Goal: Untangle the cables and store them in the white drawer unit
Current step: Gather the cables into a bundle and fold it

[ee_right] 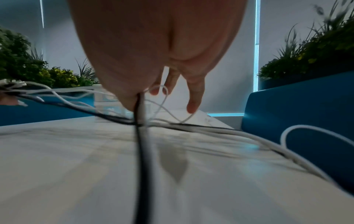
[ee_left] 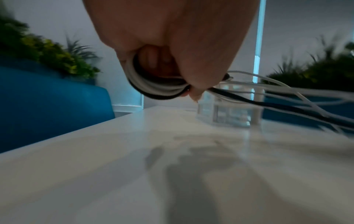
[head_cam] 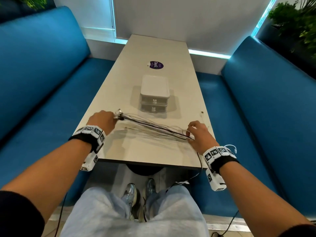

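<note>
A bundle of white and black cables (head_cam: 153,126) stretches across the near part of the table (head_cam: 150,53) between my two hands. My left hand (head_cam: 104,119) grips looped ends of the cables (ee_left: 159,86), with plugs sticking out past its fingers. My right hand (head_cam: 196,132) pinches the other end, where a black cable (ee_right: 138,118) runs down from its fingers (ee_right: 193,106) and thin white strands loop around them. The white drawer unit (head_cam: 154,94), two drawers high, stands just beyond the cables; both drawers look closed. It shows blurred behind the strands (ee_left: 226,110).
A purple round sticker (head_cam: 156,65) lies on the table behind the unit. A loose white cable end (head_cam: 202,115) lies near the right edge. Blue benches (head_cam: 42,79) flank the table on both sides. One black cable hangs off the front edge toward my lap.
</note>
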